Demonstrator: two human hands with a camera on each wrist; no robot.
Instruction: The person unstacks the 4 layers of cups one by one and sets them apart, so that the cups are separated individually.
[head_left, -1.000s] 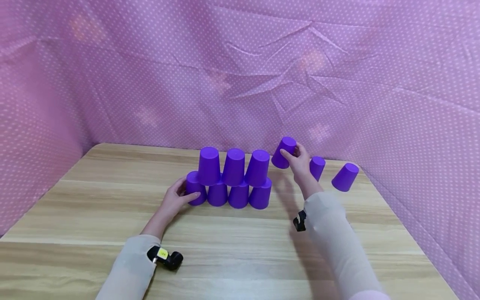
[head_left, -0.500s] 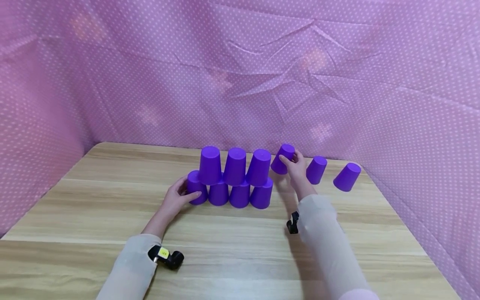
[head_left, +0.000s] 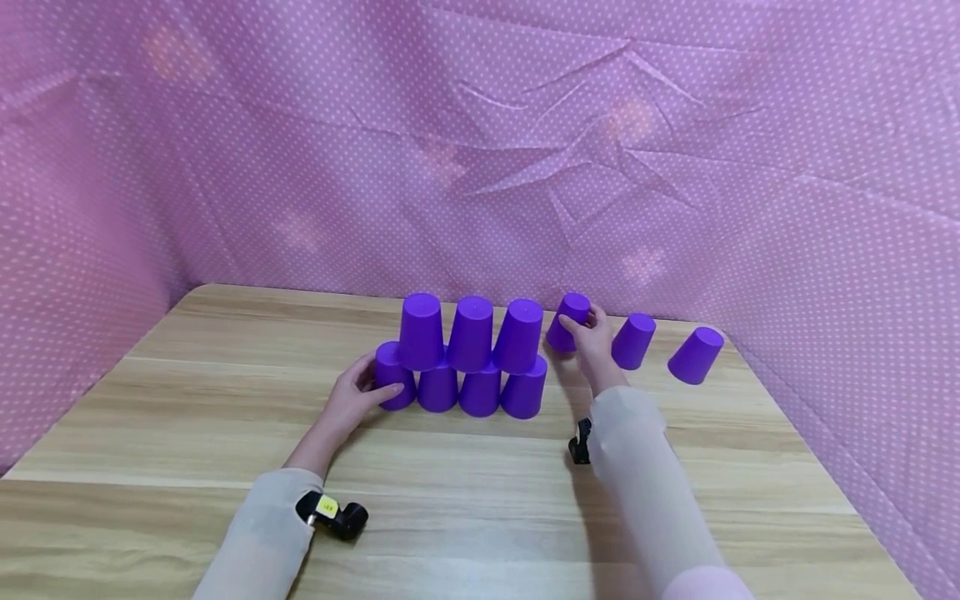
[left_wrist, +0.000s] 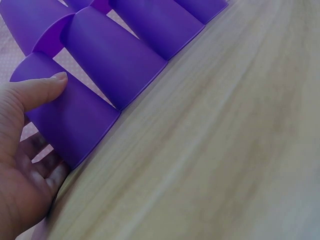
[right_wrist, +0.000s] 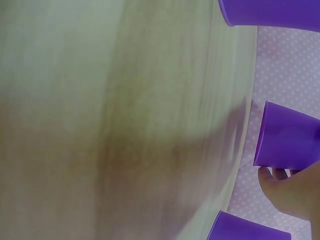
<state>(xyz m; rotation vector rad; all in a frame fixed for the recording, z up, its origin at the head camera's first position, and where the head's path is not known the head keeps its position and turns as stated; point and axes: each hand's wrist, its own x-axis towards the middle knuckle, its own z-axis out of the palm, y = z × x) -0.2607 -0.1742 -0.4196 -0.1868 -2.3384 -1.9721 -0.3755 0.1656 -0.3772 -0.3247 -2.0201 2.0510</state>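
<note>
Upside-down purple cups stand in two tiers, several in the bottom row and three on top, such as the upper middle cup (head_left: 471, 335). My left hand (head_left: 351, 392) holds the leftmost bottom cup (head_left: 395, 377), thumb across its front and fingers behind it. In the left wrist view this same cup (left_wrist: 75, 112) has its rim down on the wood. To the right of the stack, my right hand (head_left: 595, 343) grips another upside-down cup (head_left: 567, 323) between thumb and fingers. The right wrist view shows that cup (right_wrist: 287, 137) partly, its far end cut off by the frame.
Two more upside-down purple cups, a nearer-in one (head_left: 633, 342) and a far right one (head_left: 696, 356), stand on the wooden table (head_left: 465, 500). Pink dotted cloth (head_left: 480, 150) hangs behind and at both sides of the table.
My right hand has come down and slightly nearer with its cup, uncovering more of the cup to its right. The left hand keeps its hold on the bottom cup.
</note>
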